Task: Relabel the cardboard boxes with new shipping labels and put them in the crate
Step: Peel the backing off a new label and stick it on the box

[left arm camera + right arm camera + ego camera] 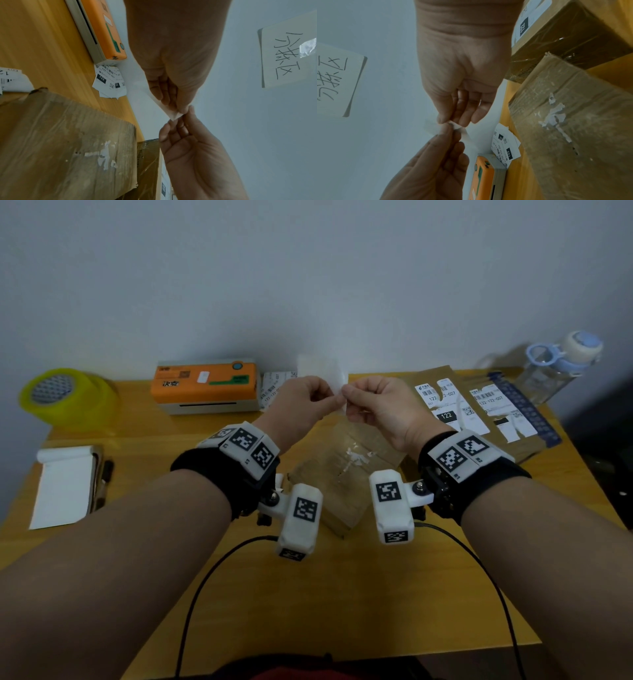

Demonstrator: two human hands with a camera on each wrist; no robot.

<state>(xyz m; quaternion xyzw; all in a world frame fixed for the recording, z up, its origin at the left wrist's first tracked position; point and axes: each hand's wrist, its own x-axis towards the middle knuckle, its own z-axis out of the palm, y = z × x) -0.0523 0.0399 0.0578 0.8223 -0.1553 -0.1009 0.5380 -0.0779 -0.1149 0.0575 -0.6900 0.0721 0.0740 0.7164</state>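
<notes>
Both hands, left hand and right hand, are pinched on one white label, held above the box at 12 o'clock.

My hands meet over the table, above the box. Behind them, the printer stands at the wall, loose labels just right of it. Tape lies far left, a notepad before it. Labelled boxes lie right, a bottle behind them.

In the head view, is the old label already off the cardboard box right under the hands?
Yes: the cardboard box shows only torn white paper scraps on its top face.
</notes>
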